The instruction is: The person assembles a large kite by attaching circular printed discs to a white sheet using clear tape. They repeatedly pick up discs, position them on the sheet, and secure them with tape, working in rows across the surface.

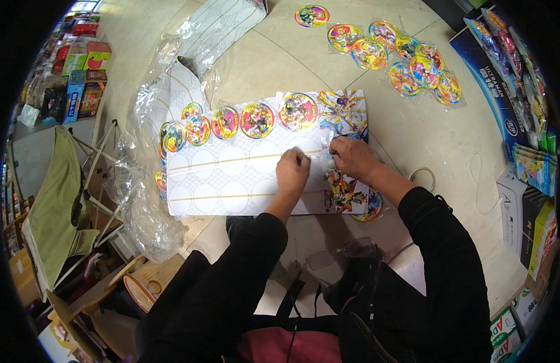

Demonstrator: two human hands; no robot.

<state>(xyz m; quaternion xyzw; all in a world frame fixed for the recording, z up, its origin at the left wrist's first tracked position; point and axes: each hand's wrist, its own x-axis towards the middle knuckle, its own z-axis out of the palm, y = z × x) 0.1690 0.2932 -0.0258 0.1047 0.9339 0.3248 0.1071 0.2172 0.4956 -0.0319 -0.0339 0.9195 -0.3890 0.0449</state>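
White card [231, 184] bearing colourful discs [257, 120] lies beneath the left hand [293, 172] and right hand [354, 157]. Both curl inward; whether either grip pinches anything, I cannot tell.

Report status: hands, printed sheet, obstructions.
Left hand, right hand: fingers closed over printed sheet. Round picture discs along its far edge; nearer visible circles bare. Crumpled clear plastic wrap beside left end.

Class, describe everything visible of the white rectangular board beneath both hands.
The white rectangular board, seemingly cardboard, lies roughly flat, long side crosswise. Grey netting, gold lines and blank circles mark it; colourful artwork fills its right end. Multicoloured round discs line its far edge. The left hand and right hand are over it, contact unclear.
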